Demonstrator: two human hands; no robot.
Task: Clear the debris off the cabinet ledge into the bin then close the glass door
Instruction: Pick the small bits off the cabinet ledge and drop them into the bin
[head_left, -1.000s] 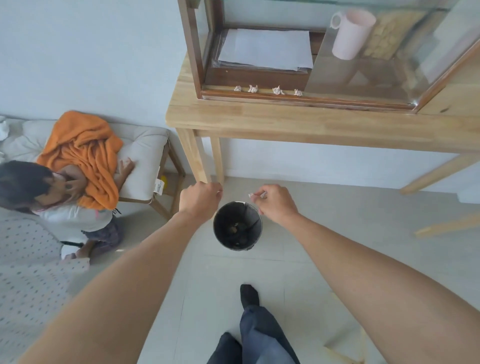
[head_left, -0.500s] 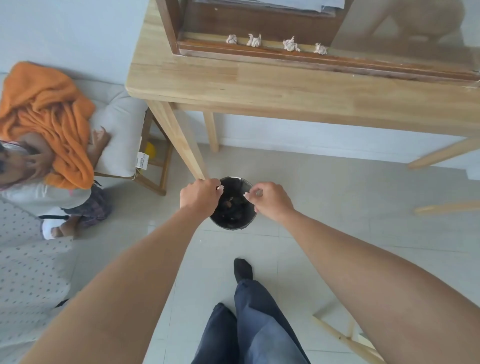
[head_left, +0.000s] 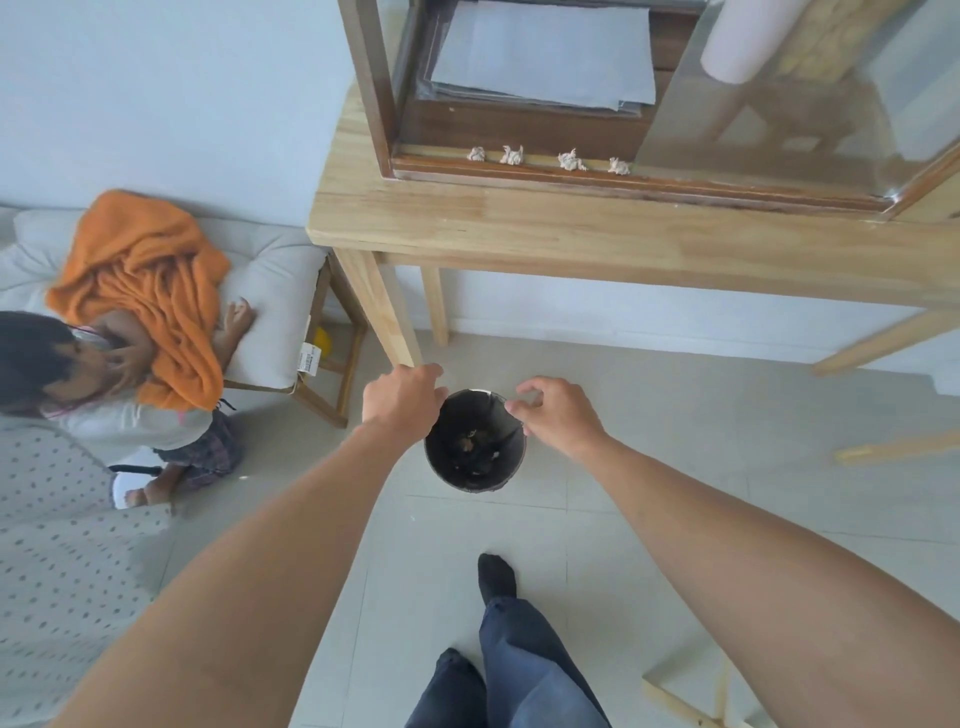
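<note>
Black bin (head_left: 474, 441) on the floor sits between your hands; left hand (head_left: 400, 397) fisted at its rim, contents unclear; right hand (head_left: 558, 413) spread empty; four debris scraps (head_left: 571, 161) remain on the cabinet ledge (head_left: 675, 179); reach up next.

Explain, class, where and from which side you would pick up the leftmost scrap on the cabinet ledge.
Pinch the leftmost scrap across its crumpled body with thumb and forefinger, coming from the front and slightly above. It sits loose on the narrow ledge, apart from the next scrap, with the cabinet's raised wooden step close behind it, so the open front likely gives the fingers the most room.
</note>
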